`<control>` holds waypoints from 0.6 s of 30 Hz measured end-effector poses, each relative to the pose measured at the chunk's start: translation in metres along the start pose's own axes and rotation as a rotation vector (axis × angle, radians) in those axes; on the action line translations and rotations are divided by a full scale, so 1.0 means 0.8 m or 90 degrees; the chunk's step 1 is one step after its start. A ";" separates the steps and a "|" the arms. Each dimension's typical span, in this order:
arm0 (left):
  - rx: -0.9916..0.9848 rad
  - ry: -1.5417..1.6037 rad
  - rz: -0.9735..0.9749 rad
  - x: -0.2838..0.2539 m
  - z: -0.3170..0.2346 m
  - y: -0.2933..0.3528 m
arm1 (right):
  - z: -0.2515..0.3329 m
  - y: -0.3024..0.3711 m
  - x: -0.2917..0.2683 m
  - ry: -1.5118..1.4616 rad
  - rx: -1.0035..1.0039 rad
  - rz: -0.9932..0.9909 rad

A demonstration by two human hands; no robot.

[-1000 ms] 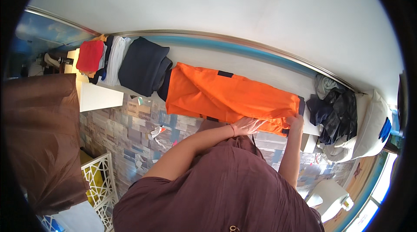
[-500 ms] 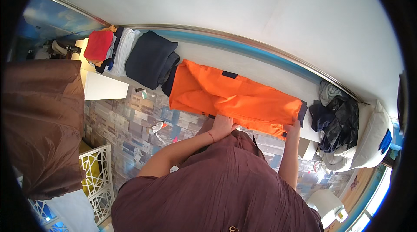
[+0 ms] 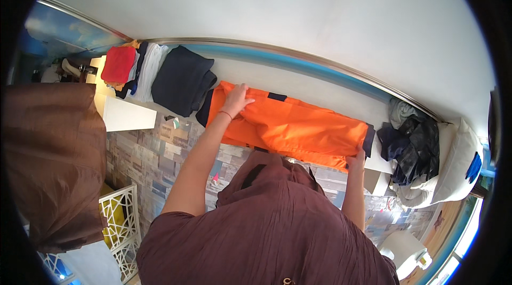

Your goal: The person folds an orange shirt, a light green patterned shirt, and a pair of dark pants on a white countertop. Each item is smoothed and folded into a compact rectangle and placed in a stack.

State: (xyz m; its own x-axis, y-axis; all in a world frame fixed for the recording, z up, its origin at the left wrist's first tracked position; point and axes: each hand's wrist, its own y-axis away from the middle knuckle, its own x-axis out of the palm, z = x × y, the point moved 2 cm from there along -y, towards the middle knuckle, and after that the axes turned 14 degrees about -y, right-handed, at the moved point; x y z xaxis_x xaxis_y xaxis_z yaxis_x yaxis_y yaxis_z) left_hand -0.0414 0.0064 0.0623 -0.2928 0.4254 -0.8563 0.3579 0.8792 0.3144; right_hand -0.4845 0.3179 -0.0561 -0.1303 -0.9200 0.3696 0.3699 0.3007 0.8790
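Floor: patchwork plank look point(image 3: 176, 149), greys, browns and faded blues, kinda busy
Big white panel point(image 3: 277, 2): fills the whole far side, with a metal rail point(image 3: 266, 43) along its bottom edge
Blue strip point(image 3: 261, 52): runs right under that rail
Bench point(image 3: 298, 85): long, narrow, pale top
Sky mural point(image 3: 69, 31): blue with clouds, far left, pretty dim there
Lattice furniture point(image 3: 133, 205): white cut-out sides, lower left
Window point(image 3: 456, 247): lower right, super bright from where I'm standing
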 end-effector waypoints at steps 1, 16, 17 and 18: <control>-0.001 -0.059 0.074 -0.011 0.011 -0.011 | -0.001 -0.001 0.002 -0.003 0.004 0.004; 0.099 -0.156 -0.016 -0.047 0.038 -0.041 | -0.009 0.014 0.008 -0.006 0.004 -0.002; 0.147 -0.241 -0.088 -0.035 0.048 -0.042 | -0.009 0.012 0.008 -0.016 0.002 0.011; 0.196 -0.325 -0.158 -0.033 0.041 -0.038 | -0.010 0.014 0.010 -0.024 -0.008 0.000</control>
State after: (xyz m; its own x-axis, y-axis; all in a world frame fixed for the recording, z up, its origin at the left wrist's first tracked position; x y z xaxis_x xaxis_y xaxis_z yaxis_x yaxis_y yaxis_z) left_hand -0.0152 -0.0384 0.0622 0.0323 -0.0050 -0.9995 0.5943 0.8041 0.0152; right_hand -0.4738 0.3121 -0.0459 -0.1649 -0.9095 0.3816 0.3810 0.2981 0.8752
